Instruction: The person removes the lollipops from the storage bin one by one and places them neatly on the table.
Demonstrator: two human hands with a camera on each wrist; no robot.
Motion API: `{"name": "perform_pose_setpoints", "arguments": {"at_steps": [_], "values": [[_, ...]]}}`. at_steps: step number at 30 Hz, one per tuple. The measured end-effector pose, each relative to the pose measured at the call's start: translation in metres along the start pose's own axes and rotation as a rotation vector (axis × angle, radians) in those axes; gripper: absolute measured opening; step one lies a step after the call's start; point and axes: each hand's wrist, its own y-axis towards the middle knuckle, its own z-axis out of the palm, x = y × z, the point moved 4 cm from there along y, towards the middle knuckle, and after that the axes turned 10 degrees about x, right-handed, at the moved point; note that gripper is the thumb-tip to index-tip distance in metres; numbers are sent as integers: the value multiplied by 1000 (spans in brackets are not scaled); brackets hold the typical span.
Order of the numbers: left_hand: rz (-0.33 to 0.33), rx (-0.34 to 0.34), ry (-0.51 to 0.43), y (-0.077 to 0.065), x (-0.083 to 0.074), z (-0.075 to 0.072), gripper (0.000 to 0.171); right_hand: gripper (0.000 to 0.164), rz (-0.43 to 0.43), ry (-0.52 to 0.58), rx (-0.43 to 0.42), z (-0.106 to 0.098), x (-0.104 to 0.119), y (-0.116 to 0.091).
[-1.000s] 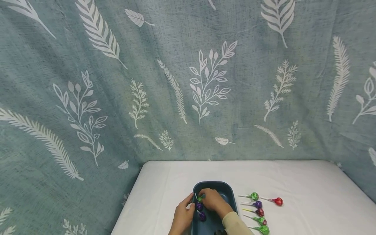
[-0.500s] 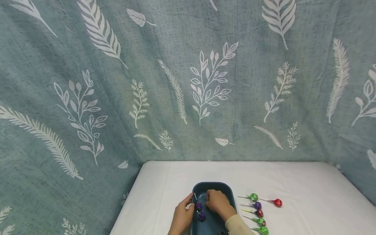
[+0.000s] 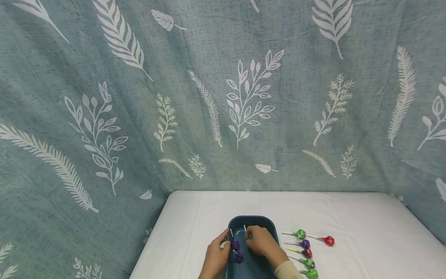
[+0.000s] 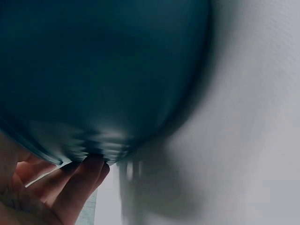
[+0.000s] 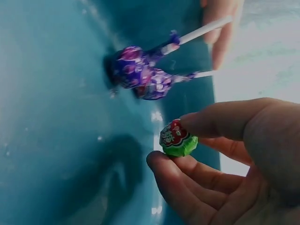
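Observation:
A dark blue rectangular tray (image 3: 249,267) stands on the white-covered table. Two purple-wrapped lollipops (image 5: 133,65) lean inside along its left wall, white sticks angled upward. My left hand (image 3: 216,255) grips that left wall, with its fingers (image 4: 77,190) showing against the tray's outer side in the left wrist view. Over the tray's interior, my right hand (image 3: 261,241) pinches a green-and-red lollipop (image 5: 179,138) by its wrapped head between thumb and fingers. Its white stick points up in the head view.
Right of the tray, several lollipops lie in a column, including a green one (image 3: 300,233), a purple one (image 3: 305,243) and a dark red one (image 3: 307,253). A red lollipop (image 3: 328,240) lies farther right. A leaf-patterned curtain (image 3: 209,97) hangs behind the table.
The right hand has moved right, away from the purple lollipops, taking the green lollipop from beside them. The left hand stays at the tray wall.

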Motion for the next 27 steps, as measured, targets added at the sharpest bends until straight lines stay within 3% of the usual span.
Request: {"name": "perform_pose_setpoints", "arguments": {"at_steps": [9,27], "values": [[26,-16,1,2,0,0,44,13,-65,114,22,-18,3,-8],[-3,-25,16,-2,-2,1,44,15,1,278,-45,-58,0,-37]]}}
